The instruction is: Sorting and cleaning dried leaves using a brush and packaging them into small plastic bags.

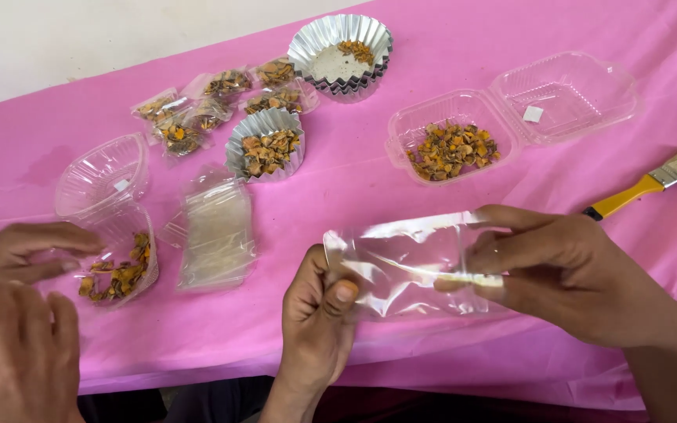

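A small clear plastic bag (409, 262) is held flat above the pink tablecloth (448, 94) between both my hands. My left hand (319, 313) pinches its left edge between thumb and fingers. My right hand (566, 266) grips its right end, fingers on both sides of the film. The bag looks empty. Beyond it an open clear clamshell box (511, 117) holds dried orange-brown pieces (452, 149) in its left half.
Another person's two hands (17, 313) work at the left by a clear clamshell (111, 227) with dried pieces. A stack of empty bags (217, 235), two foil cups (266, 145), several filled bags (197, 110) and a yellow-handled brush (652, 182) lie around.
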